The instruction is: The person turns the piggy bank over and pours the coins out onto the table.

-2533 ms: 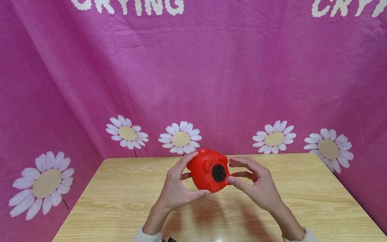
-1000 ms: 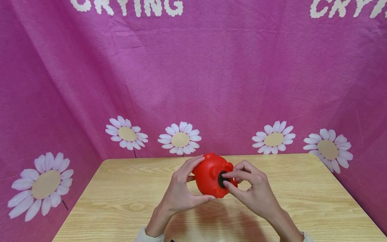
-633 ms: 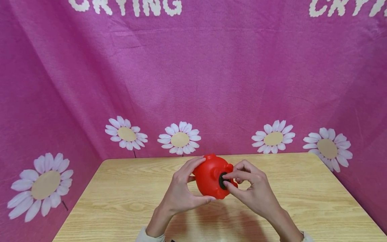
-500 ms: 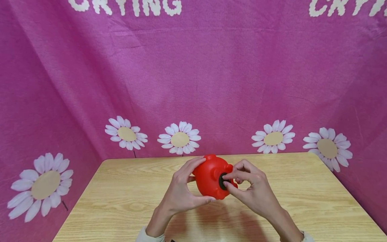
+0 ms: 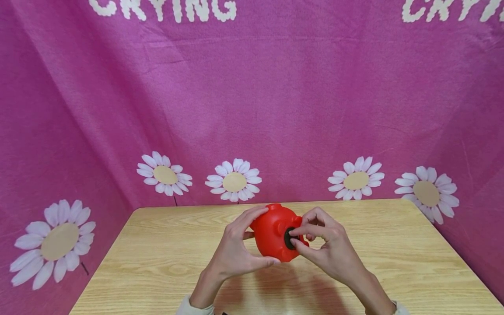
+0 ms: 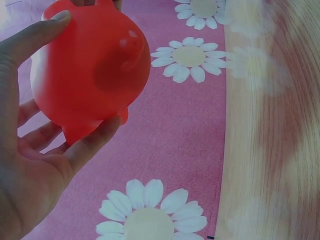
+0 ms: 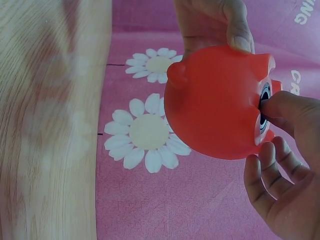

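A red piggy bank (image 5: 271,234) with short feet is held above the table, its underside turned right. My left hand (image 5: 236,251) grips its body from the left, thumb below and fingers over the top. In the left wrist view a small curled bump, like a tail, shows on the piggy bank (image 6: 85,70). My right hand (image 5: 330,240) pinches at the round black plug (image 5: 288,241) in the underside with thumb and index finger. The plug sits in its hole, partly hidden by these fingertips. In the right wrist view the right hand's (image 7: 292,185) other fingers curl loosely beside the feet.
A light wood table (image 5: 157,262) lies under both hands. Pink cloth (image 5: 275,109) with printed daisies and white letters hangs behind it and along the sides. A small dark thing (image 5: 224,313) is cut off at the bottom edge.
The right hand has gone from touching a foot of the piggy bank to pinching at the black plug. The piggy bank has shifted slightly right and down and turned a little.
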Available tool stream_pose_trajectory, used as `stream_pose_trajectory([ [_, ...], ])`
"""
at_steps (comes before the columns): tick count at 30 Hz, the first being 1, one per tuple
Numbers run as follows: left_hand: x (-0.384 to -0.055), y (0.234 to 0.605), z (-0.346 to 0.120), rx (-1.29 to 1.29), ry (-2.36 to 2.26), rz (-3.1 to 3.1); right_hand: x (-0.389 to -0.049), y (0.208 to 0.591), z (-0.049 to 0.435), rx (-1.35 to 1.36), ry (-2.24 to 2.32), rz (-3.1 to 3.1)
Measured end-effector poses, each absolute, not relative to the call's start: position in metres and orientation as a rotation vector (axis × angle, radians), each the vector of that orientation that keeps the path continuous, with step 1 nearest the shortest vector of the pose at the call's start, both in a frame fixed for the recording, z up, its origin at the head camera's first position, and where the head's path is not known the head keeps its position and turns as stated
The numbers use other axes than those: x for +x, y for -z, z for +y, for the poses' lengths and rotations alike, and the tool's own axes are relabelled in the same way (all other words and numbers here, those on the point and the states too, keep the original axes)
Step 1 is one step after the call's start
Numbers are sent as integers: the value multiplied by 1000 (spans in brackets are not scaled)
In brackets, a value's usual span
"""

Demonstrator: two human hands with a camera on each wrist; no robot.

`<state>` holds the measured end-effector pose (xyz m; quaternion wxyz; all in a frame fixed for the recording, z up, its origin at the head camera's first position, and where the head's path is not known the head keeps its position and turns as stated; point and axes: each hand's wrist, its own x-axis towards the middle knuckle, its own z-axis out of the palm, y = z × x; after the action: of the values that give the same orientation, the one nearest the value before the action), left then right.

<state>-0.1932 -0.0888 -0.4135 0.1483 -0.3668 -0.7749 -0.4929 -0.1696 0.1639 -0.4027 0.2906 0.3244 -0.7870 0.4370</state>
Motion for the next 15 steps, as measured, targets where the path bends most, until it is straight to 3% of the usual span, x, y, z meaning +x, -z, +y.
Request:
stream_pose_trajectory([
  [15,-194,414,-88,-1073,1437,-2220,-168,398,165,833,-1142,-2176],
])
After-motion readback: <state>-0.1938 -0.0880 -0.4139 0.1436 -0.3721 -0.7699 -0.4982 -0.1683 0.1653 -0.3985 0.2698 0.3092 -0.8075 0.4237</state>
